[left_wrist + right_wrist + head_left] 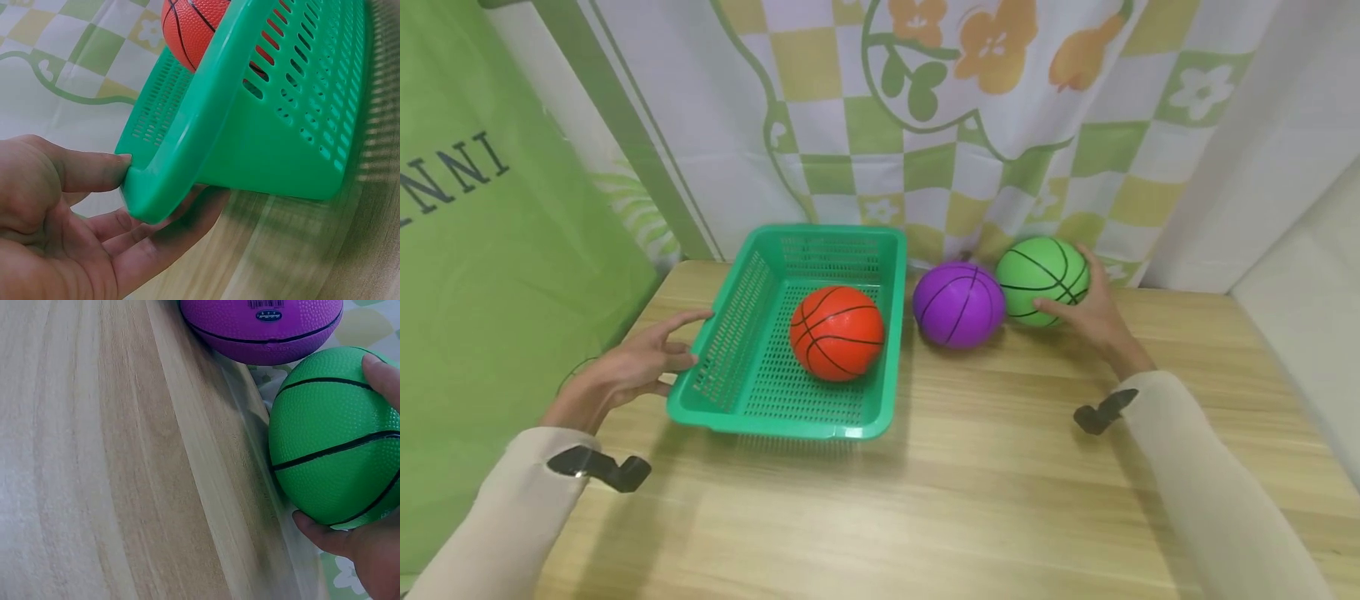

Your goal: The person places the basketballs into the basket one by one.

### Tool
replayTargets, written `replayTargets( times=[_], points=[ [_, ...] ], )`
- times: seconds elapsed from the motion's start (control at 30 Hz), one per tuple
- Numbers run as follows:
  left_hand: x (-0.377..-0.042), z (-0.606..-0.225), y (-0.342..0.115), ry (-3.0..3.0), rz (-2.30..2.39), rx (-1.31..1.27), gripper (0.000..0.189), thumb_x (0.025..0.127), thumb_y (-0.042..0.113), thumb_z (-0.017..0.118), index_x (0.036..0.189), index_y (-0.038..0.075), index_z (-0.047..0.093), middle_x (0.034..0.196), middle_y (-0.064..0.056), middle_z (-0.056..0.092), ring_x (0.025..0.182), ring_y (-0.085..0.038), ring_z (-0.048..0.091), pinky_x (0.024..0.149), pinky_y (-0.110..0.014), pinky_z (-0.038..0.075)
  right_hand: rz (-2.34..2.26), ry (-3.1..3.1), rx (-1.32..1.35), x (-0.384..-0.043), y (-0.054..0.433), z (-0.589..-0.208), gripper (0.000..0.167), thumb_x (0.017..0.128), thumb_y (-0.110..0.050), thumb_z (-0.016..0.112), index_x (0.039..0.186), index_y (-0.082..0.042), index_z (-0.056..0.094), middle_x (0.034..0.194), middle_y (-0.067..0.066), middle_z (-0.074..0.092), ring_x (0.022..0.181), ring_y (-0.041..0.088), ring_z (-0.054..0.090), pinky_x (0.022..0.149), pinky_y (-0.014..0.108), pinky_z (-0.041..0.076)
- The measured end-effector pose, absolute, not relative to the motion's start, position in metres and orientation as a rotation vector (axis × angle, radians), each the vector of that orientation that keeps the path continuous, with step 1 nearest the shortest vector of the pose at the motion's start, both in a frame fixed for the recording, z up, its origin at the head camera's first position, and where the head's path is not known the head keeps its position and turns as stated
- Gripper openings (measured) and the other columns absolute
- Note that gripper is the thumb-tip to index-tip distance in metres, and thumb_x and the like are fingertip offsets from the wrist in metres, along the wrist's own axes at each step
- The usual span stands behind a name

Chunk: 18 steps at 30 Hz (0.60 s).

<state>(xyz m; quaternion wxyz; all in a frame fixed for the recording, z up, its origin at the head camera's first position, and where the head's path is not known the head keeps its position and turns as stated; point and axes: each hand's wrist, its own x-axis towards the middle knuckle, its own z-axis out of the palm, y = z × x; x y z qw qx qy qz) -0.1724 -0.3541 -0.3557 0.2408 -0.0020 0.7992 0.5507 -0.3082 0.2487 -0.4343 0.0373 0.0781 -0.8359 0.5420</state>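
A green plastic basket (891,375) with slotted walls stands on the table, and a red toy basketball (837,333) sits inside it. At its left side my left hand (636,364) holds the rim. The left wrist view shows the thumb (94,172) on top of the rim and the other fingers beneath it. My right hand (1093,312) grips a green toy basketball (1037,271) from its right side, thumb in front and fingers behind. Between the basket and the green ball lies a purple toy basketball (958,307), close beside the green one.
The wooden table (985,483) extends toward me. Behind its back edge hangs a checked, flower-print curtain (880,125), right behind the balls. A green cloth with lettering (490,292) hangs at the left, and a pale wall (1315,275) is on the right.
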Motion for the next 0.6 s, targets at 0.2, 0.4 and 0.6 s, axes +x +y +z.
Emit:
replayTargets(
  times=[0.2, 0.4, 0.6],
  points=[
    [-0.171, -0.356, -0.355, 2.204, 1.476, 0.006, 0.074, 0.103, -0.002, 0.044, 0.162, 0.019, 0.004, 0.153, -0.045, 0.003, 0.138, -0.06, 0.019, 0.096, -0.065, 0.044, 1.66, -2.536, 0.212, -0.301, 0.257, -0.433, 0.112, 0.084, -0.018, 0.082, 0.162, -0.021, 0.002, 0.161, 0.022, 0.013, 0.141, 0.047, 0.025, 0.111, 0.064, 0.026],
    [-0.171, -0.356, -0.356, 2.218, 1.465, 0.015, 0.075, 0.103, -0.002, 0.045, 0.162, 0.019, 0.003, 0.153, -0.045, 0.0, 0.138, -0.062, 0.016, 0.098, -0.071, 0.038, 1.674, -2.563, 0.242, -0.292, 0.269, -0.426, 0.108, 0.087, -0.018, 0.08, 0.162, -0.023, 0.002, 0.161, 0.022, 0.011, 0.14, 0.049, 0.026, 0.11, 0.066, 0.027],
    [-0.172, -0.356, -0.355, 2.213, 1.468, 0.018, 0.074, 0.103, -0.002, 0.044, 0.162, 0.018, 0.004, 0.153, -0.045, -0.001, 0.138, -0.062, 0.016, 0.099, -0.072, 0.035, 1.664, -2.618, 0.279, -0.283, 0.278, -0.421, 0.11, 0.087, -0.013, 0.079, 0.162, -0.021, 0.0, 0.162, 0.022, 0.009, 0.139, 0.051, 0.027, 0.108, 0.067, 0.029]
  ],
)
